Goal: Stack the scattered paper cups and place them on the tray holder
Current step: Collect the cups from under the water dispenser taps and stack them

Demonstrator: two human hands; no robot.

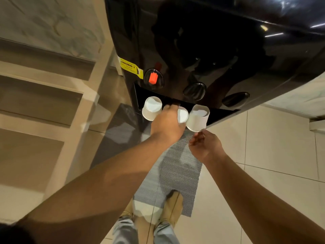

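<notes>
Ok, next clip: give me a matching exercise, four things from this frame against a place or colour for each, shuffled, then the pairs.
Things:
1. left cup
2. middle cup
3. tap button
4. floor mat

Descriptions:
A. grey, under the feet
B. red, on the black dispenser
C. partly hidden by the left hand
D. leftmost on the tray, untouched

Pairs: 1-D, 2-C, 3-B, 4-A

3 white paper cups [152, 107], glossy black dispenser [211, 41] with red tap [153, 78], yellow label [129, 66], grey woven mat [177, 171].
</notes>
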